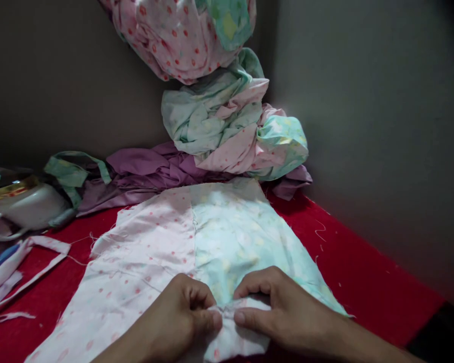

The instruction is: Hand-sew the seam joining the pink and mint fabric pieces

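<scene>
A joined cloth, pink with red dots (pixel 147 252) on the left and mint green with yellow patches (pixel 234 232) on the right, lies spread over a red surface. At its near edge my left hand (pixel 185 312) pinches the fabric between thumb and forefinger. Close beside it on the right, my right hand (pixel 272 307) pinches the same edge, its thumb near the left thumb. A pale folded piece with pink dots (pixel 234 345) hangs below the two thumbs. The fingertips behind the fabric are partly hidden.
Crumpled pink and green cloth (pixel 219 121) is heaped at the back, with purple cloth (pixel 155 169) beneath. A white cup (pixel 34 204) and fabric strips (pixel 49 252) are at the left on the red surface (pixel 363 272). A grey wall (pixel 371 126) rises at the right.
</scene>
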The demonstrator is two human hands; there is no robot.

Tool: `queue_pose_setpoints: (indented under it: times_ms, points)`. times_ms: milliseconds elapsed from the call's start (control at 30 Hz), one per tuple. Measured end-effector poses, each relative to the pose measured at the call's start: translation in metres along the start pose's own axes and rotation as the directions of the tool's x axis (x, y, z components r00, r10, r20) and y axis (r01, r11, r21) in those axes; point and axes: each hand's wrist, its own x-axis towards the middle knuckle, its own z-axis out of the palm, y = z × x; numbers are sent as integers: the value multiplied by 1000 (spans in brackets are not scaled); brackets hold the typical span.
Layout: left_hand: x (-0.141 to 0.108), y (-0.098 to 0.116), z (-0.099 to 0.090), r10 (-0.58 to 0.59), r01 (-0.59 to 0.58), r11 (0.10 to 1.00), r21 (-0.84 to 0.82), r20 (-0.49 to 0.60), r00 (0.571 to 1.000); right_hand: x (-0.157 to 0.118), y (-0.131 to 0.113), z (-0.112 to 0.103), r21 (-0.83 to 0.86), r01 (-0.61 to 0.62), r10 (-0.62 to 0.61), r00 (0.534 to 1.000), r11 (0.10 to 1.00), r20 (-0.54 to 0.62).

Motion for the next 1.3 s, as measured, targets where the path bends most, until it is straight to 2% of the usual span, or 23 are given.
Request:
queue_pose_setpoints:
  times_ms: [100, 233, 367, 433, 533, 667, 800, 933, 1033, 1133, 1200, 1300]
  points:
    - [0, 2, 1, -21, 21, 1000, -7, 2, 1000, -11, 0, -21, -166, 1, 2, 1000, 986, 16]
    - [0, 6, 4, -62, 62, 998, 4, -24, 998, -23, 2, -42, -336, 27, -36, 999, 942, -23]
    - [0, 8, 5, -67, 67, 998, 1, -42, 997, -26, 3, -42, -543, 13, -72, 993, 839, -88]
    - [0, 8, 4, -65, 64, 997, -34, -36, 997, -23, 0, -36, -571, 4, -78, 991, 821, -104]
    - [1, 7, 4, -58, 56, 996, -64, -39, 998, -13, -6, -25, -470, 85, -144, 985, 879, -91]
    - [1, 4, 3, -42, 40, 998, -49, -35, 998, 3, -13, -16, -341, 166, -171, 985, 925, 15]
    - [1, 5, 3, -41, 40, 998, -38, -35, 999, 8, -9, -12, -310, 113, -114, 993, 944, 15]
    - [1, 9, 3, -41, 40, 999, -7, -49, 998, 8, 1, -7, -102, 15, -9, 998, 995, 63]
    - [-3, 8, 6, 80, -78, 997, 20, -148, 986, 10, 8, -5, 36, -35, 31, 995, 999, 91]
    - [-10, 0, 16, 255, -275, 961, -35, -282, 925, 11, 12, -3, 79, -55, 49, 996, 995, 78]
    - [-14, -8, 23, 304, -339, 937, -81, -283, 910, 12, 12, -2, 94, -63, 57, 996, 994, 64]
    - [-16, -18, 28, 309, -346, 929, -131, -239, 921, 10, 11, -1, 107, -90, 84, 995, 990, 56]
